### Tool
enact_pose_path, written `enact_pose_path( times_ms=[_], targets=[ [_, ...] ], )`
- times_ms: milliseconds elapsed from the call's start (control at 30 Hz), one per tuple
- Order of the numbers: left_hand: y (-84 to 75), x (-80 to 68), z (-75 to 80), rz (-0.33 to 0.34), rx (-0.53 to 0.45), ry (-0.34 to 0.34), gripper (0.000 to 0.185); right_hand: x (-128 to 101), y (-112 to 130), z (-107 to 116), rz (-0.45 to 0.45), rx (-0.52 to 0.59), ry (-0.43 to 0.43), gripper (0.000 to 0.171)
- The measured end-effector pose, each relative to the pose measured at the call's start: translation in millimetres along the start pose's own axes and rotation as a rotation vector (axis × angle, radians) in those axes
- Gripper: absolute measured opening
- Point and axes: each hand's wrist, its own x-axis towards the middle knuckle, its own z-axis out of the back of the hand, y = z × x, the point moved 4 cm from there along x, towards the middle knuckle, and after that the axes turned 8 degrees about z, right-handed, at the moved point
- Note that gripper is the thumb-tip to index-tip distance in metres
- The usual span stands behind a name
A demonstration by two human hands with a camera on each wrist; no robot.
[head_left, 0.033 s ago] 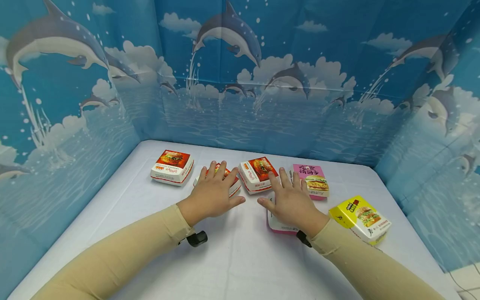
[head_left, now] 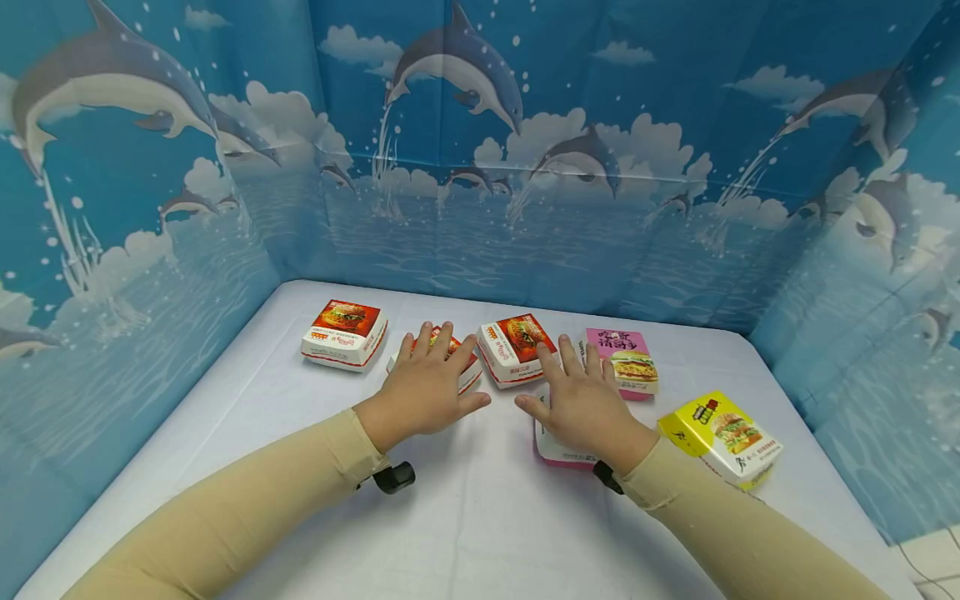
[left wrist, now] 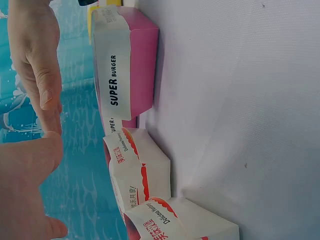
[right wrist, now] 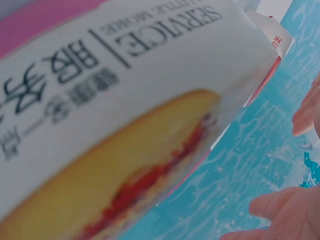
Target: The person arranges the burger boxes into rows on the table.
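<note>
My left hand (head_left: 427, 385) lies flat, fingers straight and spread, over a red-and-white burger box (head_left: 471, 372) that it mostly hides. Fingers also straight, my right hand (head_left: 583, 404) lies flat on a pink-and-white burger box (head_left: 557, 450). In the left wrist view that pink box (left wrist: 127, 65) reads "SUPER BURGER", and two red-and-white boxes (left wrist: 142, 172) stand behind it. The right wrist view is filled by the same box's printed side (right wrist: 125, 100), blurred. Neither hand grips anything.
On the white table (head_left: 465, 525) a red-and-white box (head_left: 345, 333) stands at the far left, another (head_left: 516, 348) between my hands, a pink box (head_left: 624, 360) beyond my right hand and a yellow box (head_left: 722, 437) at the right. Blue dolphin-print walls (head_left: 525, 167) enclose three sides.
</note>
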Motion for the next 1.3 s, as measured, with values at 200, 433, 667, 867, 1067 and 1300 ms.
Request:
enact_pose_path(
  times_ms=[200, 433, 667, 867, 1067, 1300],
  targets=[
    [3.5, -1.2, -0.9, 0.009, 0.005, -0.002, 0.095, 1, 3, -2, 0.003, 0.009, 0.002, 0.098],
    [13.6, -0.3, -0.5, 0.026, -0.020, 0.000, 0.094, 2, 12, -2, 0.015, 0.030, 0.000, 0.098],
    [34.9, 3.9, 4.3, 0.039, -0.081, -0.047, 0.090, 4, 31, 4, 0.050, 0.129, -0.013, 0.096],
    [56.3, 8.6, 3.8, 0.063, -0.166, -0.043, 0.086, 10, 47, 3, 0.067, 0.300, -0.055, 0.089],
    [72.9, 12.0, -0.3, 0.082, -0.235, -0.016, 0.087, 21, 62, 0, 0.114, 0.373, -0.097, 0.084],
    [84.7, 14.7, -8.9, 0.079, -0.280, 0.016, 0.086, 39, 75, -10, 0.143, 0.412, -0.173, 0.079]
  ],
)
